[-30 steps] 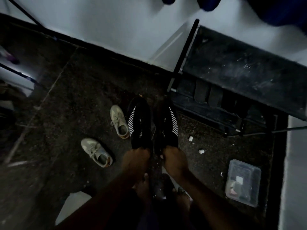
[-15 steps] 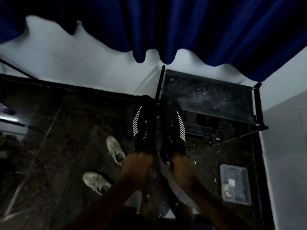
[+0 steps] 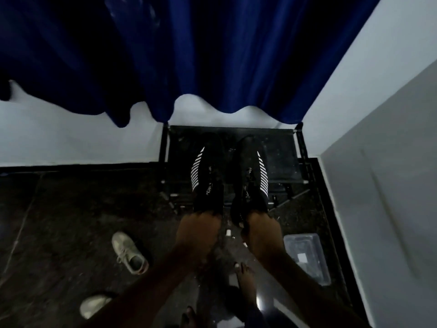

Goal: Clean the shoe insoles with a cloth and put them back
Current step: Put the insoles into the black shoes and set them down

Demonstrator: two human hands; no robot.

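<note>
**Holding two black shoes by the heels above a dark rack**

A person's left hand (image 3: 198, 230) and right hand (image 3: 262, 233) each grip one shoe of a black pair with white diagonal stripes, fingers curled tight round the heel end. Each shoe runs from its hand toward 12 o'clock, toe farthest away. The left black shoe (image 3: 205, 178) and right black shoe (image 3: 250, 176) are side by side, close but apart, against the top of a black rack (image 3: 281, 157). Whether the soles touch it cannot be told. The fingertips are tucked out of sight at the heel openings, and the shoes' insides are hidden.

A blue curtain (image 3: 212, 55) hangs over the white wall (image 3: 71, 138) at 12 o'clock. On the dark speckled floor (image 3: 59, 221), a pale sneaker (image 3: 128, 252) lies at 8 o'clock from the hands, with a second pale sneaker (image 3: 94, 305) nearer the lower edge. A clear plastic box (image 3: 307, 256) sits at 4 o'clock, just beside the right forearm. A bare foot (image 3: 246, 278) shows between the arms at 6 o'clock.
</note>
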